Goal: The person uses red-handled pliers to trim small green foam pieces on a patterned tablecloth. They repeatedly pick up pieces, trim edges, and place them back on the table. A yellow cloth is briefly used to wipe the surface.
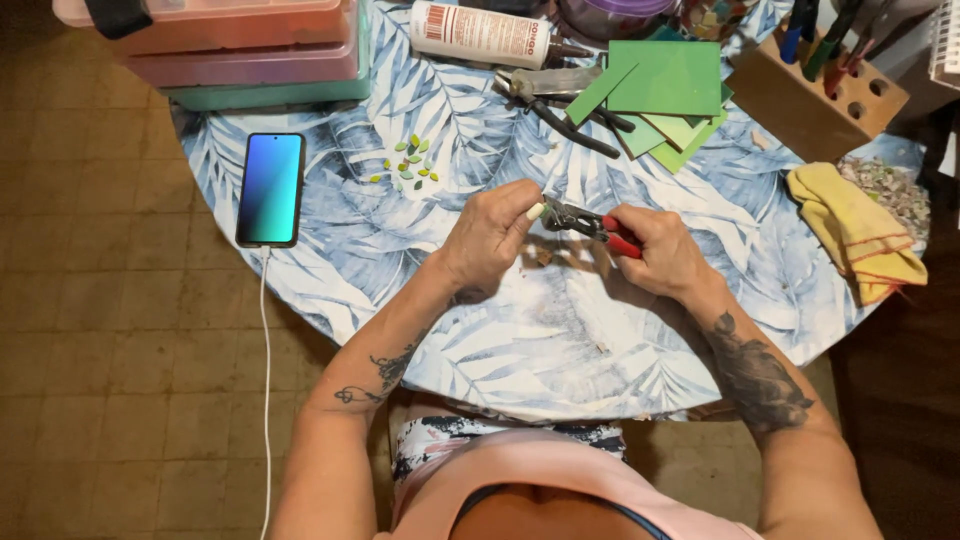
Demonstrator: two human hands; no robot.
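Observation:
My right hand (pixel 662 255) grips red-handled nippers (pixel 590 222) over the middle of a round table covered by a blue leaf-print cloth (pixel 520 340). My left hand (pixel 490 238) pinches a small pale green glass piece (pixel 536 211) at the nippers' jaws. Several small green leaf-shaped pieces (pixel 410 165) lie on the cloth to the left of my left hand. Green glass sheets (pixel 665 85) are stacked at the far side of the table.
A phone (pixel 271 188) with a white cable lies at the table's left. Stacked plastic boxes (pixel 240 45), a white glue bottle (pixel 480 35), dark pliers (pixel 560 100), a wooden tool block (pixel 815 95) and a yellow cloth (pixel 855 230) ring the table. Brown tile floor lies at left.

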